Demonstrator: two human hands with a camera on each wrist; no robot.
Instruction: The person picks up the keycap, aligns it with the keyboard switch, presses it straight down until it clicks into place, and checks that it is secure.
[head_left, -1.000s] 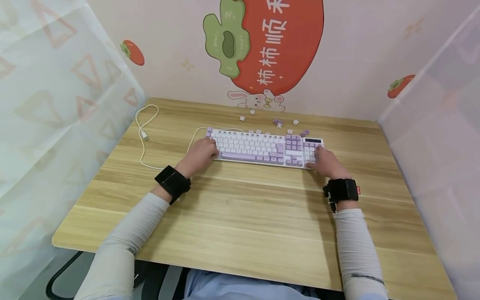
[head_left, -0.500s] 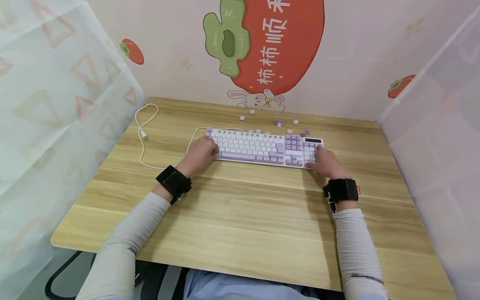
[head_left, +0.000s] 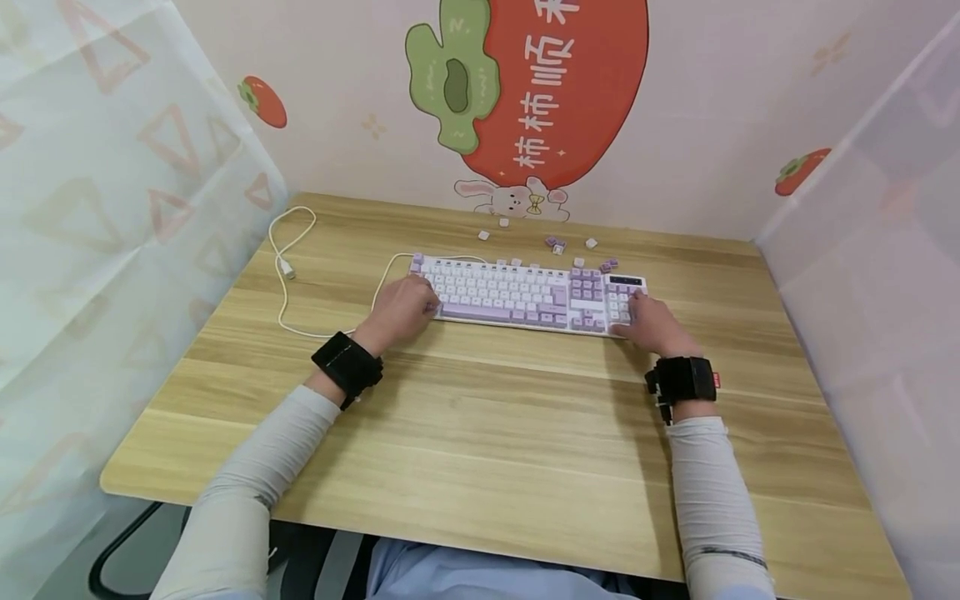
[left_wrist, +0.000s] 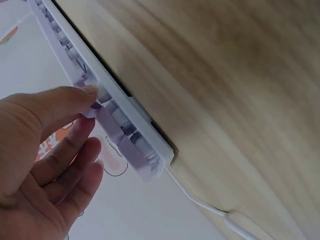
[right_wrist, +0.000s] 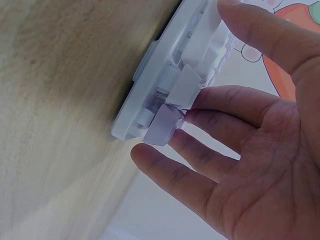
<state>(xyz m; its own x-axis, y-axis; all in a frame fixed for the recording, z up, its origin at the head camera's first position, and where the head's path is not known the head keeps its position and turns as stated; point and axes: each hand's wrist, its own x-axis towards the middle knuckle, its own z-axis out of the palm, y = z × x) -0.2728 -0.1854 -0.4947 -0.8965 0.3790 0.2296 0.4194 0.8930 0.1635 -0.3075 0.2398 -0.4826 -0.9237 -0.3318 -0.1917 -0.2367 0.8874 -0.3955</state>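
Observation:
A white-and-purple keyboard (head_left: 495, 292) lies across the far half of the table. At its near left corner my left hand (head_left: 405, 308) pinches a purple keycap (left_wrist: 89, 112) between thumb and index finger; the left wrist view shows it at the front row of keys. The other fingers of that hand are bent below, off the keys. Over the keyboard's right end is my right hand (head_left: 654, 325), its fingers spread. In the right wrist view, the right thumb and some fingertips rest on or close by the keys at the front right corner (right_wrist: 162, 125).
Loose white and purple keycaps (head_left: 555, 243) are scattered behind the keyboard. A white cable (head_left: 283, 292) with a USB plug (head_left: 288, 270) loops on the left of the wooden table (head_left: 480, 433). A printed wall (head_left: 697, 108) stands behind the table, with pale sheets at both sides.
My left hand has shifted very slightly at the keyboard's left end. The right hand and the keyboard have stayed in place.

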